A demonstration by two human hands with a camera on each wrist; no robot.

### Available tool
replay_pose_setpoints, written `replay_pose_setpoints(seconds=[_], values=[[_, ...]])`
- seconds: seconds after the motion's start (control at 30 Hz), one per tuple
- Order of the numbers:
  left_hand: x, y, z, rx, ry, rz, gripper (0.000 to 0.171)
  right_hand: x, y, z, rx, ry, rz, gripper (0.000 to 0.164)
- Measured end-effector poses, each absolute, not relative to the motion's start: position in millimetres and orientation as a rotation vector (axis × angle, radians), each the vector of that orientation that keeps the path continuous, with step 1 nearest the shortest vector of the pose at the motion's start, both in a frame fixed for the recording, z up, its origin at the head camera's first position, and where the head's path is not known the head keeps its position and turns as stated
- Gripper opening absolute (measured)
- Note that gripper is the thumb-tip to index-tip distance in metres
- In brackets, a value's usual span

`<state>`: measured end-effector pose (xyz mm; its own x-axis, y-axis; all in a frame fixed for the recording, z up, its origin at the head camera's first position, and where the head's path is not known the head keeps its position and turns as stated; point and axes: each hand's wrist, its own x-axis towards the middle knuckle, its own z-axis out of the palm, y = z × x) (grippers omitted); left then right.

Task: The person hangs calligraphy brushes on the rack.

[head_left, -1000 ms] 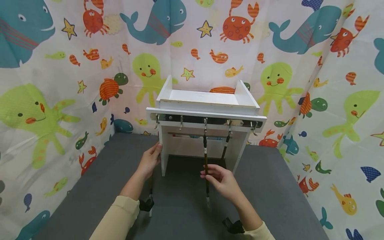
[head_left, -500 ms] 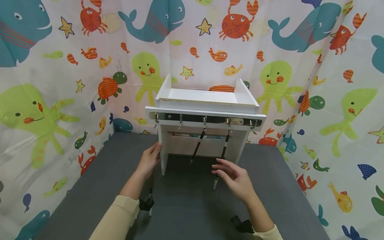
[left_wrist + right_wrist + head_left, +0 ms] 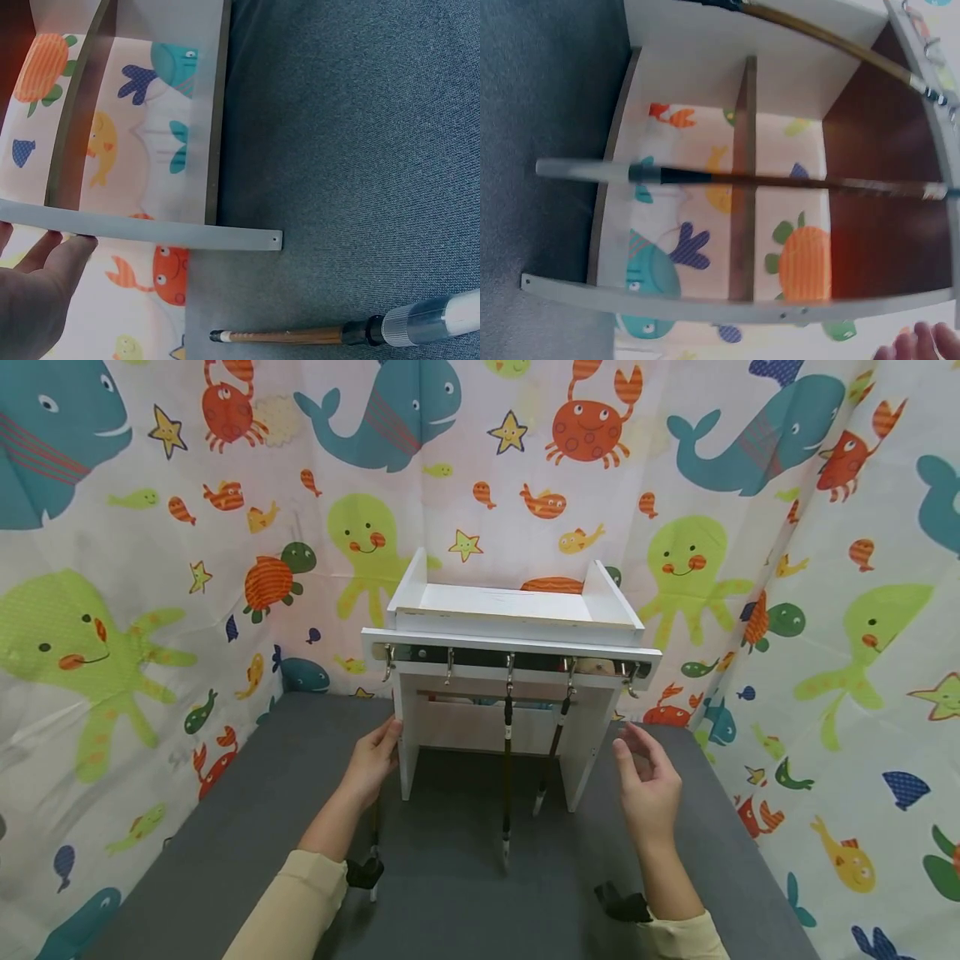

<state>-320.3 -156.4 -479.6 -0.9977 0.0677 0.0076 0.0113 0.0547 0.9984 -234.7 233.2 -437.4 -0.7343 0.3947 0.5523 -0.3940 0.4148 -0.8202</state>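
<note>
My left hand (image 3: pixel 374 759) rests its fingertips against the outer face of the left side panel (image 3: pixel 240 237) of a small white shelf unit (image 3: pixel 517 627). To the unit's right, my right hand (image 3: pixel 651 785) is in the air with fingers loosely bent and nothing in them; only its fingertips (image 3: pixel 930 343) show in the right wrist view. Two calligraphy brushes hang tip down from the hook rail: a middle brush (image 3: pixel 507 768) and, to its right, a tilted brush (image 3: pixel 553 750). Another brush (image 3: pixel 292 336), with a clear cap, is by my left forearm, partly hidden by it in the head view.
The metal hook rail (image 3: pixel 480 655) runs along the unit's front edge, with bare hooks at its left and right. Dark grey cloth (image 3: pixel 465 910) covers the table. A curtain (image 3: pixel 487 443) printed with sea animals surrounds the back and sides.
My right hand has let go of the middle brush and moved right, past the side panel. The released brush swung back and now hangs near vertical. My left hand stays put.
</note>
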Motion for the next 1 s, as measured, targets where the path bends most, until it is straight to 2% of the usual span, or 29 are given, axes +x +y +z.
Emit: replay_pose_setpoints(seconds=[0.13, 0.27, 0.7, 1.0], values=[[-319.2, -157.9, -480.9, 0.078, 2.256, 2.108, 0.084, -246.4, 239.6, -443.8, -0.081, -2.048, 1.489, 0.051], [-318.7, -160.2, -480.6, 0.081, 2.244, 2.134, 0.081, -262.4, 242.4, -452.9, -0.051, -2.118, 1.588, 0.058], [-320.1, -157.6, -479.0, 0.1, 2.25, 2.126, 0.08, -284.7, 245.9, -472.6, -0.142, -2.202, 1.618, 0.067], [-320.5, -157.8, -479.3, 0.117, 2.275, 2.123, 0.078, -287.3, 243.7, -475.2, -0.145, -2.135, 1.706, 0.067]])
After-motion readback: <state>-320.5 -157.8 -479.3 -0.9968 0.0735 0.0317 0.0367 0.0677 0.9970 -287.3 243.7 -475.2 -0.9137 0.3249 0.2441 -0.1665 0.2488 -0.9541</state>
